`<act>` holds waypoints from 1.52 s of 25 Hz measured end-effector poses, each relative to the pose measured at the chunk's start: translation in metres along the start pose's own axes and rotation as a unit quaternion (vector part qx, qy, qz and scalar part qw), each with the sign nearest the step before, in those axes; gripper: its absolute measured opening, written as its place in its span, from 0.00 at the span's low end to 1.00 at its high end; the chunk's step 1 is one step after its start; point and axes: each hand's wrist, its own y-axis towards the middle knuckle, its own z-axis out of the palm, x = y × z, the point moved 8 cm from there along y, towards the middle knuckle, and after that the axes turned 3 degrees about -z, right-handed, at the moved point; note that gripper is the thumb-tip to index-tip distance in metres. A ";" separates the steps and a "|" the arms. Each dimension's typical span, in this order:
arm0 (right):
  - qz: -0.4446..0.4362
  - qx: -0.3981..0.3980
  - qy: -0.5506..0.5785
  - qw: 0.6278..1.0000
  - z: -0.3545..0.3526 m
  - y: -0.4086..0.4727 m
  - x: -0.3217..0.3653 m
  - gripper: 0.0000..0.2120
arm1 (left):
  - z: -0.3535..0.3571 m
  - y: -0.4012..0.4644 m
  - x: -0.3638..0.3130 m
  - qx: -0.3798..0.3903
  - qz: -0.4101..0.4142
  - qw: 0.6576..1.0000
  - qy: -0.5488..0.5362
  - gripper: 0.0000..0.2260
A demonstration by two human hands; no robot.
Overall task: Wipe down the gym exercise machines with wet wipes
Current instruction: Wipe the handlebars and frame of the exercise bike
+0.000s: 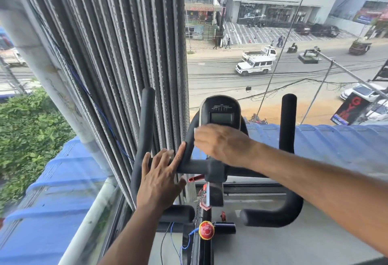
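You are standing at an exercise bike [212, 182] by a big glass window [294, 75]. Your left hand [160, 180] is lying flat on the black handlebar [195, 167], which is covered in soft, round foam. Its fingers are straight and a little spread, and they are holding nothing. Your right hand [220, 142] is reaching across, just under the small gray screen [221, 117] on the smooth, rounded console [220, 111]. It looks blurry. A bit of white wet wipe [196, 131] is peeking out by its fingertips, but you cannot tell how those fingers are holding it. A round red knob [206, 230] is sitting low on the frame.
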 end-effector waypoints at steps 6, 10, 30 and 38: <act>0.058 0.026 -0.023 0.998 -0.047 0.027 -0.055 0.16 | 0.000 0.000 0.000 0.004 -0.003 1.000 0.003 0.52; 0.053 0.029 -0.054 0.997 -0.035 0.022 -0.043 0.16 | -0.002 -0.001 0.000 -0.001 -0.001 1.000 -0.001 0.51; 0.412 -0.293 0.167 0.846 -0.011 -0.111 -0.017 0.24 | -0.002 0.002 -0.001 0.004 -0.003 1.000 0.005 0.53; 0.457 -0.353 0.172 0.798 -0.042 -0.104 -0.062 0.11 | -0.001 0.002 0.000 0.008 -0.011 1.000 0.012 0.52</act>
